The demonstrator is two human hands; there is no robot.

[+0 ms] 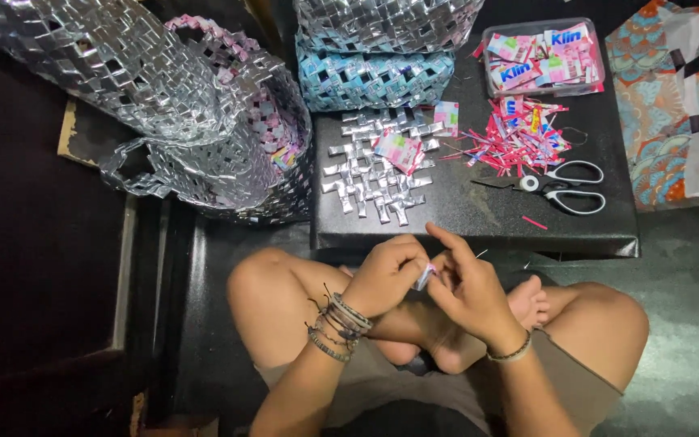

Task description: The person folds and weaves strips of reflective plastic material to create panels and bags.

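At lower centre, the left hand [386, 275] and right hand [467, 293] pinch a small shiny folded foil strip [423, 277], fingers closed; glossy woven silver mat [374, 174] lies on the black worktop [479, 218] above.

Dim overall; light falls from above, glaring off the silvery woven foil bags [163, 89] at ten o'clock. The nine o'clock side sinks into black shadow. Focus is sharp centrally, with wide-angle stretching toward the edges.

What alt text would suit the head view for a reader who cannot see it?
A seated person's left hand and right hand pinch a small folded wrapper strip over crossed legs. Ahead, a low black table holds a silver woven mat, scissors, and a clear box of wrappers.
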